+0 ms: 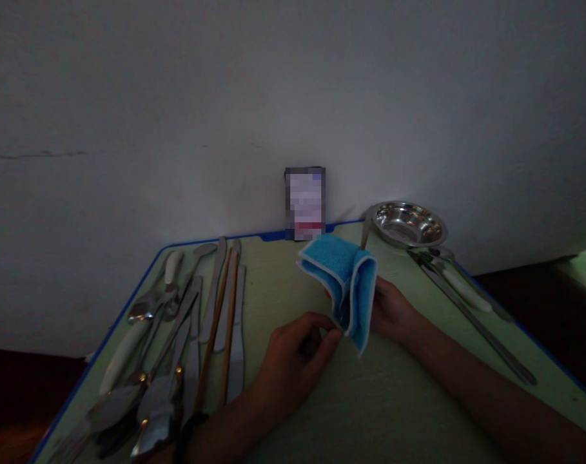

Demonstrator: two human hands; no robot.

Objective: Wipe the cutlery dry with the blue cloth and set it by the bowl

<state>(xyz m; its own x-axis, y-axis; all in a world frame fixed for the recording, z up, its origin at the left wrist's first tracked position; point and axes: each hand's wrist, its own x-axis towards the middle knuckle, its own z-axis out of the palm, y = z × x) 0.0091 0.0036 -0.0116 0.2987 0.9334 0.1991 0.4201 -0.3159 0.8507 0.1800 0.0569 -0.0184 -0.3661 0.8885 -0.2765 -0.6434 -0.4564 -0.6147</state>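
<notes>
A blue cloth with white edging (331, 261) is folded over and held above the table by my right hand (392, 309), whose fingers are mostly hidden behind it. From the cloth's upper right side a flat metal piece of cutlery (367, 229) sticks up, tilted; the rest of it is covered. My left hand (300, 348) is closed in a pinch at the cloth's lower left edge, and what lies between its fingertips is too dark to make out.
Left of my hands lie several knives (237, 335), spoons (121, 406) and wooden chopsticks (229, 322). A steel bowl (409, 225) stands at the back right, near tongs or long cutlery (486, 335). A phone (305, 203) leans on the wall (176, 116). The table (268, 277) has a blue rim.
</notes>
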